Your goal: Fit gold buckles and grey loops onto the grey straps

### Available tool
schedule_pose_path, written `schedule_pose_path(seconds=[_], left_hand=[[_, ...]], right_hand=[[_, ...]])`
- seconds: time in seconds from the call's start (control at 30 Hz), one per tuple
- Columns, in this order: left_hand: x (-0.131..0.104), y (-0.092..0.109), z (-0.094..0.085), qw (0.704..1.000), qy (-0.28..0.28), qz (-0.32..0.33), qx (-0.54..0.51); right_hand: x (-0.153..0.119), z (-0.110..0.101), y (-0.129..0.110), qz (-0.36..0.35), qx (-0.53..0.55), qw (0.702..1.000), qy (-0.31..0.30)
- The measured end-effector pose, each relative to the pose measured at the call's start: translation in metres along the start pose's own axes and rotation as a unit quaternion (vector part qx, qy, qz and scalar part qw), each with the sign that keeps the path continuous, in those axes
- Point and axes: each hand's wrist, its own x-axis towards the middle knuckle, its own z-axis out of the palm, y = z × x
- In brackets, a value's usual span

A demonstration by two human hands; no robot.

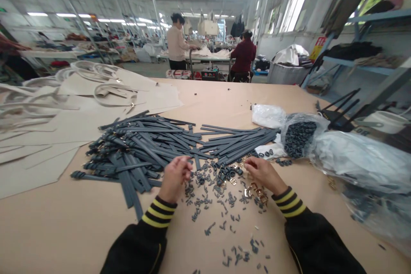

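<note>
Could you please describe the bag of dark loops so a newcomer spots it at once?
On the tan table, look rightward past the right hand. The clear bag sits between a small white bundle and a large whitish bag. Unlike either, it is packed with dark loops.

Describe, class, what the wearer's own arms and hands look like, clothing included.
The left hand and right hand are bare, without gloves. The left sleeve and right sleeve are black, each with a thin yellow line, ending in black cuffs ringed with yellow stripes.
</note>
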Motion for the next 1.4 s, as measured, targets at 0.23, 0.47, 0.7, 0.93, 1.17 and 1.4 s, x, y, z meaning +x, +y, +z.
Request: schedule_pose_path(seconds=[0.23, 0.47, 0.7, 0.93, 1.17, 1.4], left_hand=[[-0.029, -0.052, 0.056, 0.973, -0.143, 0.020, 0.178], [-0.031, -0.066, 0.046, 0.971, -0.133, 0.031, 0.195], [-0.033, -0.063, 0.049, 0.989, -0.137, 0.006, 0.051], [-0.036, -0.052, 0.048, 0.986, -0.143, -0.085, -0.029], [-0.036, -0.054, 0.049, 0.978, -0.141, -0.146, -0.037], [-0.038, -0.054, 0.052, 0.976, -0.154, -0.152, -0.003]], right_hand=[[0.052, 0.005, 0.003, -0.027, -0.153, 0.988, 0.008], [0.054, 0.003, 0.005, -0.129, -0.243, 0.962, -0.003], [0.009, -0.014, -0.064, -0.143, -0.244, 0.957, -0.066], [-0.025, 0.001, -0.064, -0.057, 0.113, 0.976, -0.177], [-0.028, 0.021, -0.041, 0.053, 0.345, 0.909, -0.228], [-0.031, 0.037, -0.037, 0.084, 0.425, 0.882, -0.185]])
